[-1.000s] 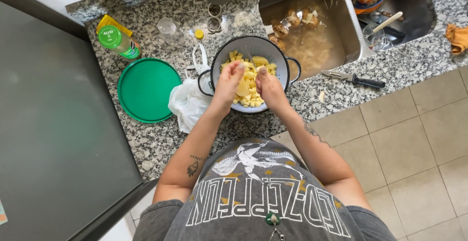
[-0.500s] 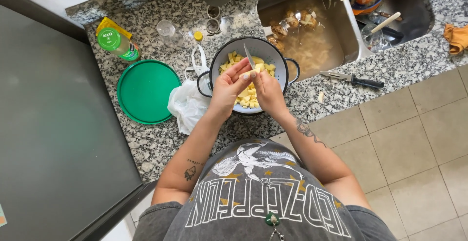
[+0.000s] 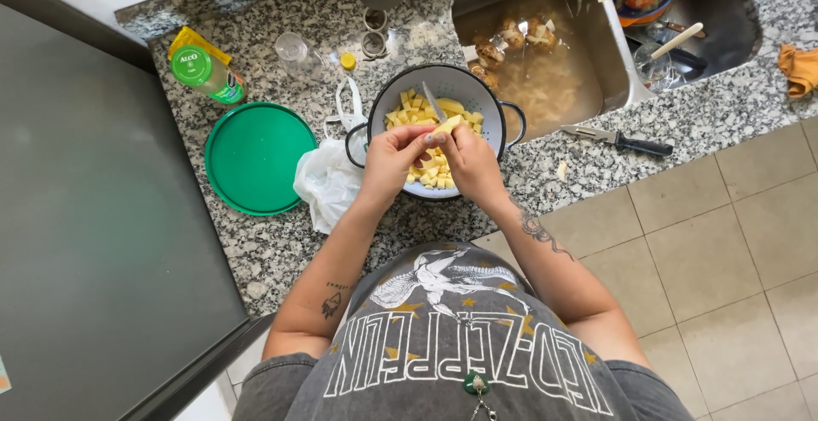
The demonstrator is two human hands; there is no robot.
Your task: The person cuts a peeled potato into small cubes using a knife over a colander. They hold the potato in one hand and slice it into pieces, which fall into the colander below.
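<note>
A potato piece (image 3: 449, 124), pale yellow, sits pinched between the two hands just above a white colander (image 3: 503, 144) with dark rim and handles, which holds more yellow potato chunks (image 3: 417, 114). The left hand (image 3: 390, 161) curls its fingers around the near end of the piece, gripping it. The right hand (image 3: 471, 164) is clenched around a small knife (image 3: 432, 100), whose blade points away from the person over the colander, its edge lying against the piece. Both hands touch each other above the near half of the colander. Just to the left of the left hand lies a crumpled white plastic bag (image 3: 325, 184), and farther left a round green lid (image 3: 257, 158) rests flat on the speckled granite counter (image 3: 281, 250). Beyond the lid, away from the hands, stands a green-capped bottle (image 3: 207, 74) beside a yellow packet (image 3: 194, 43). To the right of the right hand, a second knife (image 3: 617, 139) with a black handle lies on the counter, near the edge of a sink (image 3: 545, 80) filled with murky water and peelings.
</note>
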